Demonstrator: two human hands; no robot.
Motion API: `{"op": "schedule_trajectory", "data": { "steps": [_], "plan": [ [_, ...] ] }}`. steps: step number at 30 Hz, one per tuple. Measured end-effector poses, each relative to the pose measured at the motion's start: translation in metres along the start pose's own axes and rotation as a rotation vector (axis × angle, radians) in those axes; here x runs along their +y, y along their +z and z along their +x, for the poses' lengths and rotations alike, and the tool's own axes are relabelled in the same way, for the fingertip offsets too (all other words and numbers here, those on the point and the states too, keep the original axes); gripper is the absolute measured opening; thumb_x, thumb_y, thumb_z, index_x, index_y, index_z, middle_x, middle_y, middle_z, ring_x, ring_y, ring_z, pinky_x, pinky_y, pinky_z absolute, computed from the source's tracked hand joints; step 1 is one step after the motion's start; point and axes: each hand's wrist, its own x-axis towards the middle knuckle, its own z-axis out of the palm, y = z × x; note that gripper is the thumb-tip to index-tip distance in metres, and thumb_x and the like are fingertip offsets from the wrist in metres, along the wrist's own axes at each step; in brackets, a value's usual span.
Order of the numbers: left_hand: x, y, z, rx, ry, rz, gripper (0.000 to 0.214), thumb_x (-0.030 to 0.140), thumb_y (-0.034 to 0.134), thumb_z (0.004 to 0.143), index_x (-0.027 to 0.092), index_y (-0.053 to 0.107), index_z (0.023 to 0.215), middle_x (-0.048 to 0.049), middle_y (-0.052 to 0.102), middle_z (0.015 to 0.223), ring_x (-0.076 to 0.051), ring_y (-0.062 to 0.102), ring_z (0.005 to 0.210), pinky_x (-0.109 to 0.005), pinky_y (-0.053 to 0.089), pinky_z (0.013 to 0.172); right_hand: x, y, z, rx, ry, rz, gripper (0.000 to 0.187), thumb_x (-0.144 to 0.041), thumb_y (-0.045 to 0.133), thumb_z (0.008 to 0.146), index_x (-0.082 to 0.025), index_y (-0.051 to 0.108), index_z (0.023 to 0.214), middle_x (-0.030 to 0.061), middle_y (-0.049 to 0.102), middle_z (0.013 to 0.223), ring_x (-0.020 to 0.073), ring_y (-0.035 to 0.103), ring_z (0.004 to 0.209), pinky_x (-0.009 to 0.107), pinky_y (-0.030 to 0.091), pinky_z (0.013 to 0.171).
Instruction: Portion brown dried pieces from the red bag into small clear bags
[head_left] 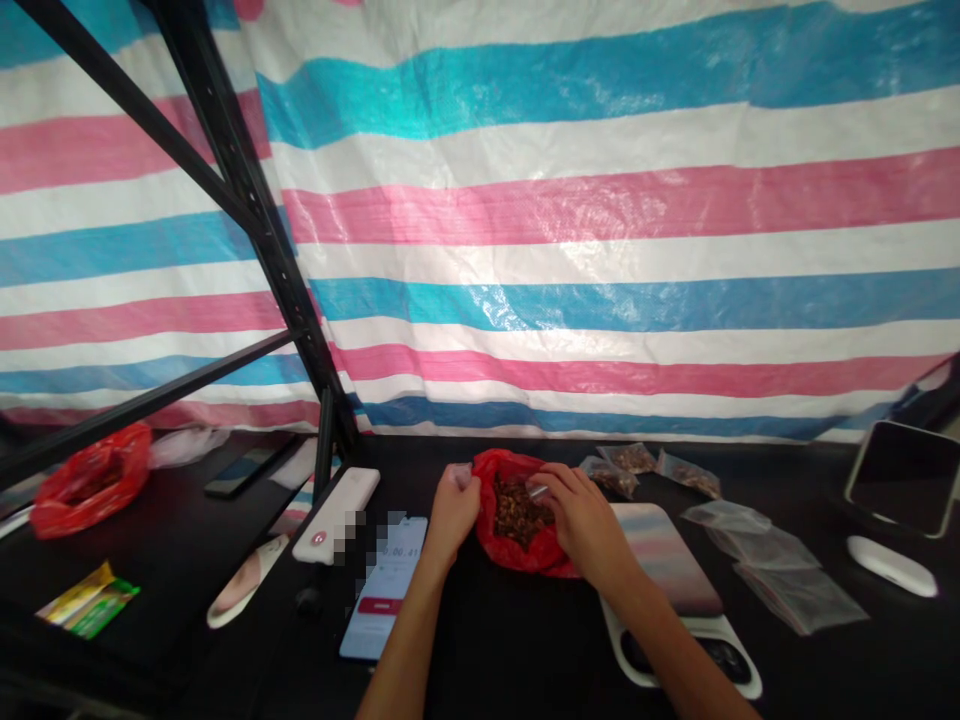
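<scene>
A red plastic bag (517, 556) stands with its mouth rolled open, holding brown dried pieces (517, 515). At its left rim, my left hand (456, 512) is closed on a small clear plastic bag (461, 474), mostly hidden by the fingers. Over the bag's right side, my right hand (581, 515) pinches a small shiny spoon-like tool (538, 491), whose end points into the brown pieces. Just right of the red bag lies a kitchen scale (671, 565) with a reflective plate, partly covered by my right forearm.
Several filled clear bags (688, 474) lie behind the scale, and flat clear bags (780, 560) right of it. A phone (390, 590) showing a timer and a white power bank (337, 515) lie left. A black metal frame (270, 260) rises there; a dark-screened device (904, 478) stands far right.
</scene>
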Motion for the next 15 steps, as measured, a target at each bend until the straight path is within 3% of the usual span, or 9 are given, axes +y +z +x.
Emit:
{"op": "schedule_trajectory", "data": {
  "steps": [3,6,9,15],
  "plan": [
    [0.0,0.001,-0.006,-0.011,0.038,0.08,0.015,0.032,0.059,0.087,0.024,0.046,0.086,-0.0012,0.063,0.078,-0.022,0.067,0.08,-0.031,0.048,0.074,0.003,0.001,-0.001,-0.043,0.01,-0.048,0.033,-0.005,0.051,0.09,-0.02,0.069,0.114,0.0095,0.068,0.122,0.0254,0.06,0.105,0.041,0.048,0.094],
    [-0.001,0.001,-0.01,-0.04,0.081,0.121,0.02,0.04,0.058,0.09,0.024,0.046,0.09,-0.0074,0.064,0.092,-0.027,0.067,0.092,-0.036,0.047,0.081,0.001,0.0,-0.002,-0.117,0.023,-0.076,0.033,-0.007,0.053,0.091,-0.019,0.069,0.117,0.0094,0.069,0.12,0.0258,0.061,0.105,0.041,0.048,0.095],
    [-0.001,0.001,-0.011,-0.097,0.124,0.101,0.017,0.037,0.056,0.091,0.022,0.048,0.092,-0.01,0.062,0.102,-0.026,0.065,0.097,-0.037,0.047,0.086,-0.001,-0.001,-0.002,-0.166,0.061,-0.108,0.038,-0.007,0.053,0.091,-0.019,0.067,0.124,0.0098,0.068,0.124,0.0274,0.06,0.109,0.041,0.047,0.095],
    [0.001,0.006,-0.012,-0.32,0.227,-0.114,0.011,0.019,0.059,0.083,0.02,0.055,0.094,-0.001,0.064,0.088,-0.017,0.063,0.082,-0.028,0.049,0.078,-0.002,-0.003,-0.002,-0.242,0.134,-0.039,0.041,-0.005,0.053,0.089,-0.019,0.068,0.124,0.0089,0.069,0.124,0.0267,0.06,0.112,0.04,0.042,0.099]
  ]
}}
